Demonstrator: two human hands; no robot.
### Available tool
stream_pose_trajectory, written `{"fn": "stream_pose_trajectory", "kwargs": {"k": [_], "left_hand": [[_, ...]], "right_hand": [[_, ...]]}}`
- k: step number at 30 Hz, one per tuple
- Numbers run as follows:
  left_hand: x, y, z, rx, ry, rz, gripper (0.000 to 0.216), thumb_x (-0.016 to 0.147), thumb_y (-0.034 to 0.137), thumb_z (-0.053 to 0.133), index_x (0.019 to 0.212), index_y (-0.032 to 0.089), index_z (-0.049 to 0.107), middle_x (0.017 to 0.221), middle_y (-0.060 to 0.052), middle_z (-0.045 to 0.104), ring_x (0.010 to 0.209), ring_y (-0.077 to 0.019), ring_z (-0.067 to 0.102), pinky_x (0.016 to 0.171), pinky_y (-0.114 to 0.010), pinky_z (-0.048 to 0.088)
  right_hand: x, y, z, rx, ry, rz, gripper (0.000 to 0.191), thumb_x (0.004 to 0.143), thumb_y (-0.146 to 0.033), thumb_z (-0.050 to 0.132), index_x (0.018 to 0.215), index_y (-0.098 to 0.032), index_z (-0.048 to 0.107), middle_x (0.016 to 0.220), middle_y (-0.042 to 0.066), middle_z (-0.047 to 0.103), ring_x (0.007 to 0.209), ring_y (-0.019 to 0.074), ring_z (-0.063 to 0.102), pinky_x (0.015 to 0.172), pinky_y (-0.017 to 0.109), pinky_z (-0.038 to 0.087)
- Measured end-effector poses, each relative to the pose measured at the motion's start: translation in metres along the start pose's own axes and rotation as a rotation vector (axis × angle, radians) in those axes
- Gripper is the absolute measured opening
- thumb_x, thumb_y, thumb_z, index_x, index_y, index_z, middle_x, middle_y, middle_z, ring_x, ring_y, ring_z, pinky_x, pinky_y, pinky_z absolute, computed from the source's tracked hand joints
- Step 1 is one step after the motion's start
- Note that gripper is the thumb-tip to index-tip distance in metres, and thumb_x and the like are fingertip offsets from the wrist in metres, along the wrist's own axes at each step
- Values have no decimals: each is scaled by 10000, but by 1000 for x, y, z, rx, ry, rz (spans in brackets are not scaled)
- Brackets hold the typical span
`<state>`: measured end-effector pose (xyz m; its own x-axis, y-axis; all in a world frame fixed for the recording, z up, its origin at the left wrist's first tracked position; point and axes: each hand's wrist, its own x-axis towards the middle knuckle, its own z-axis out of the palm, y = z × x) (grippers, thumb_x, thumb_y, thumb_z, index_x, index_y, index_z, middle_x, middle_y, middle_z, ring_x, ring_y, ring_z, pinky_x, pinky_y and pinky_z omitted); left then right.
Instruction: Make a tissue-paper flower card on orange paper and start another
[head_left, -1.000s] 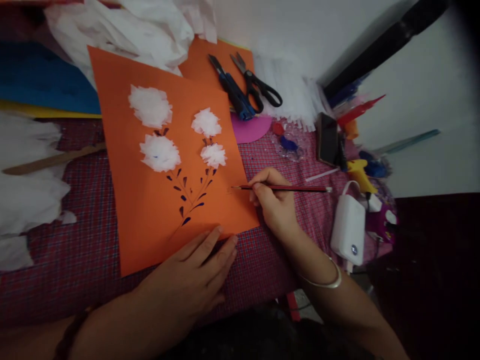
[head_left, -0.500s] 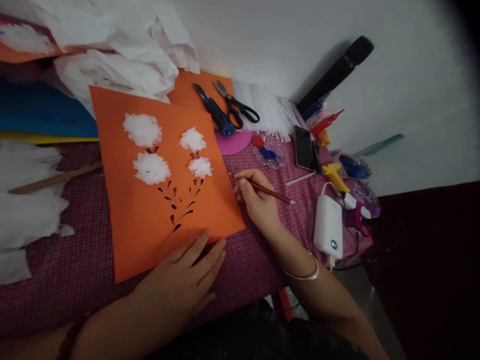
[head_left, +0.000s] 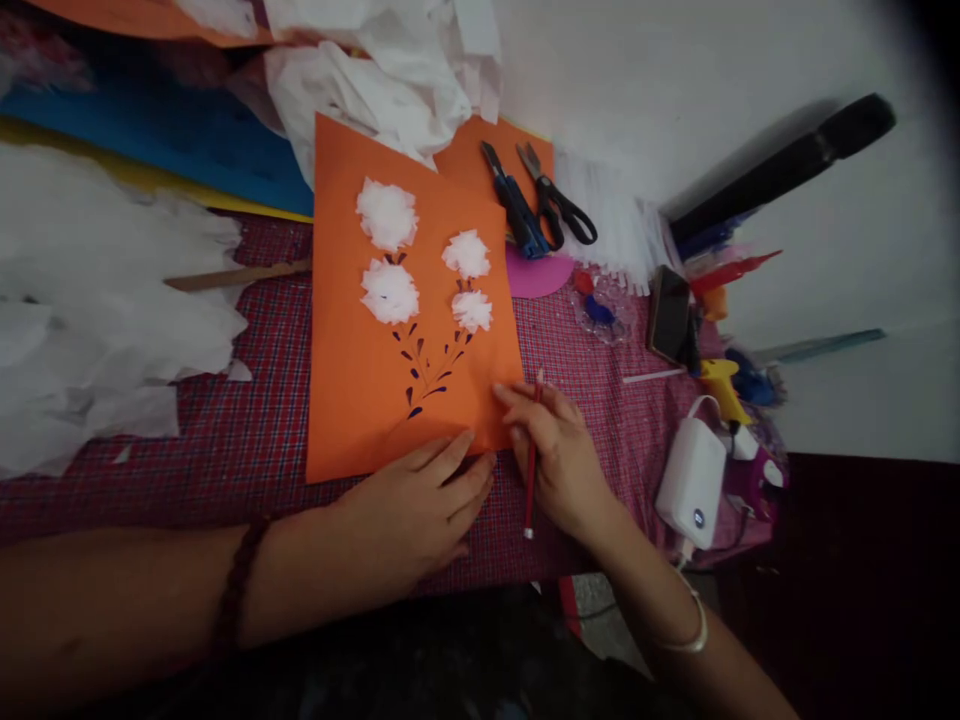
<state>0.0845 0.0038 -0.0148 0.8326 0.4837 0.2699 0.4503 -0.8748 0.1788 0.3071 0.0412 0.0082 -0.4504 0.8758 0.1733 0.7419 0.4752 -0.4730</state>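
An orange sheet of paper [head_left: 352, 420] lies on the cloth with white ruffled paper flowers [head_left: 389, 291] on it. Below them run thin stems with dark blue leaves [head_left: 414, 411]. My left hand [head_left: 420, 505] is spread flat, its fingertips at the sheet's lower edge. At the lower right corner is my right hand [head_left: 559, 450], with a dark red pencil [head_left: 531, 480] held between its fingers. The pencil's pale tip points up, away from me, and its rear end points toward me. Extended fingers of that hand touch the sheet's right edge.
Behind the sheet lie a blue cutter [head_left: 517, 210], black-handled scissors [head_left: 566, 210] and crumpled white material [head_left: 367, 95]. To the right are a clear dish with red and blue paint [head_left: 600, 312], a phone [head_left: 669, 312], a yellow glue gun [head_left: 724, 390] and a white power bank [head_left: 691, 480].
My right hand has come down to the sheet's lower right corner, and the pencil has swung from lying sideways to nearly upright in view. The whole view has shifted; my left hand stays at the lower edge.
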Motion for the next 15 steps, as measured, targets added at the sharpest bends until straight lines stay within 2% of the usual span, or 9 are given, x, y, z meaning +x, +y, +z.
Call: {"fn": "stream_pose_trajectory", "kwargs": {"k": [3,6,9,13,15], "left_hand": [[0,1,3,22,15,12,472,934,481,615,1248,133,670,1348,-113,643,1287,-328,521,1112,-437,336],[-1,2,5,31,31,19,475,925,475,623,1244,127,674,1340,-123,643,1259,-341,541,1097,-457,352],[-3,2,6,28,31,32,442,913,468,635,1209,145,693,1362,-124,625,1269,-360,529,1092,-472,356],[-4,2,8,36,27,29,475,916,459,629,1257,130,667,1372,-129,616,1272,-356,522,1116,-470,342],[-4,3,9,40,29,25,485,903,467,645,1251,131,670,1369,-128,618,1275,-360,520,1123,-474,340]], "right_hand": [[4,1,7,-159,-41,-36,215,951,-138,491,1083,-252,616,1396,56,637,1333,307,523,1119,582,364],[11,-2,8,-259,-54,-37,274,968,-149,462,1183,-227,615,1356,77,661,1312,291,537,1125,549,380],[11,-7,5,-319,-95,-53,308,970,-144,457,1229,-217,608,1334,73,675,1285,276,558,1132,525,383],[6,-13,2,-362,-71,-29,309,972,-149,453,1225,-216,618,1223,79,725,1273,277,568,1130,525,389],[4,-14,4,-376,-74,-33,322,970,-144,443,1229,-215,619,1245,89,714,1278,275,564,1121,520,400]]}}
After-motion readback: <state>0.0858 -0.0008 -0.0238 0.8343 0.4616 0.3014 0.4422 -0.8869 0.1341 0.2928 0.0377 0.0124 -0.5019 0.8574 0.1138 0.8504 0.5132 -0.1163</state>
